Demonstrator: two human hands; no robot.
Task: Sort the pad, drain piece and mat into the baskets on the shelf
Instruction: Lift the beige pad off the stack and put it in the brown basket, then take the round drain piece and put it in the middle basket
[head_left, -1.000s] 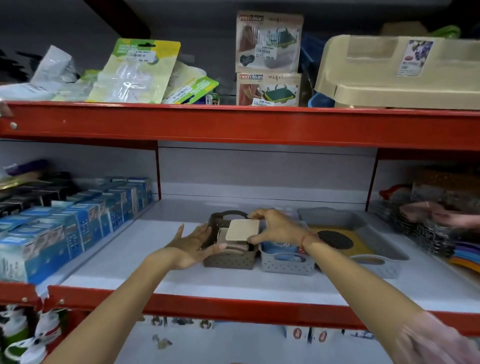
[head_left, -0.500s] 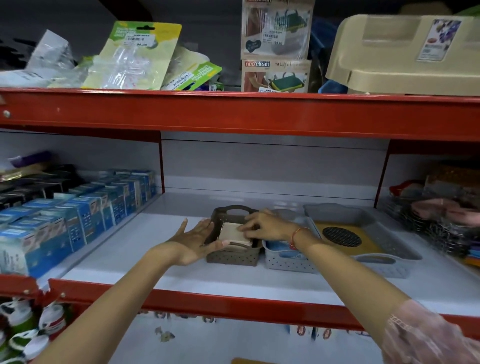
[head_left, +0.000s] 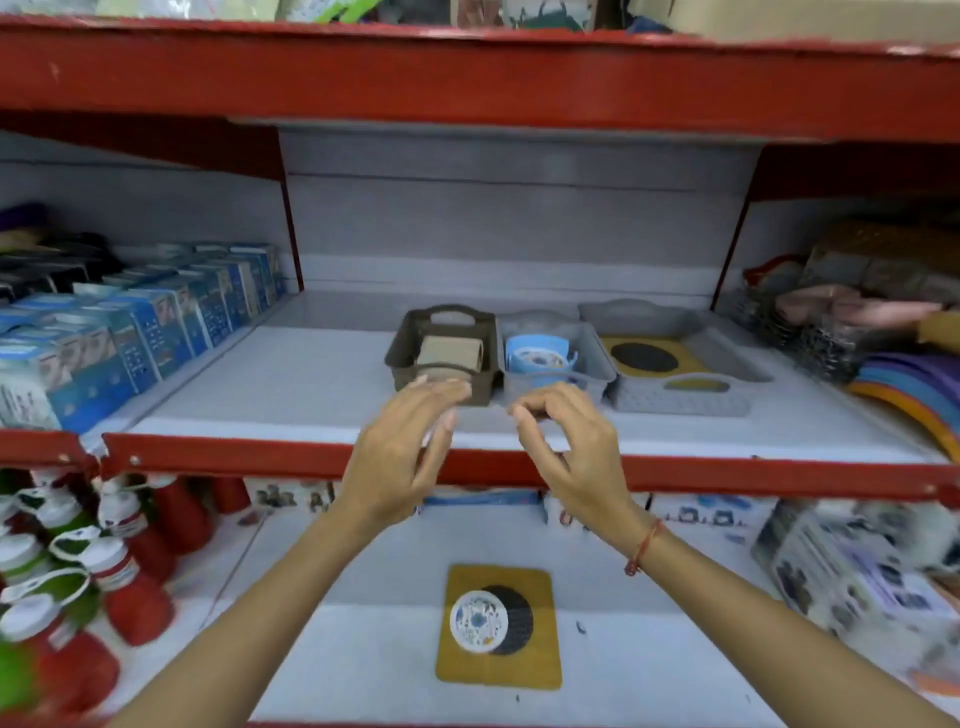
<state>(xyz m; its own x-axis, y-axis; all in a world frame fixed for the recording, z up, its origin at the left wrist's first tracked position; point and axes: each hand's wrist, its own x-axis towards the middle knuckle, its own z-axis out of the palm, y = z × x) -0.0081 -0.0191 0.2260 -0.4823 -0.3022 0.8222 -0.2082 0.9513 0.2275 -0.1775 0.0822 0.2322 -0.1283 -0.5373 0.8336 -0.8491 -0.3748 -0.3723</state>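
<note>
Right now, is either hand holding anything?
No: the left hand and right hand are both open and empty in front of the shelf edge.

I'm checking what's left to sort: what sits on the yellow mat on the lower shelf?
A round white drain piece lies on the yellow mat, covering part of its black circle. Anything beneath the mat is hidden.

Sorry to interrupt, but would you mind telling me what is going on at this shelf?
A person is sorting small household items into three baskets on the middle shelf. Both hands, left hand and right hand, are empty and open in front of the baskets. The brown basket holds beige pads, the middle grey basket blue drain pieces, the wide grey basket a yellow mat. Another mat with a round drain piece on it lies on the shelf below.
</note>
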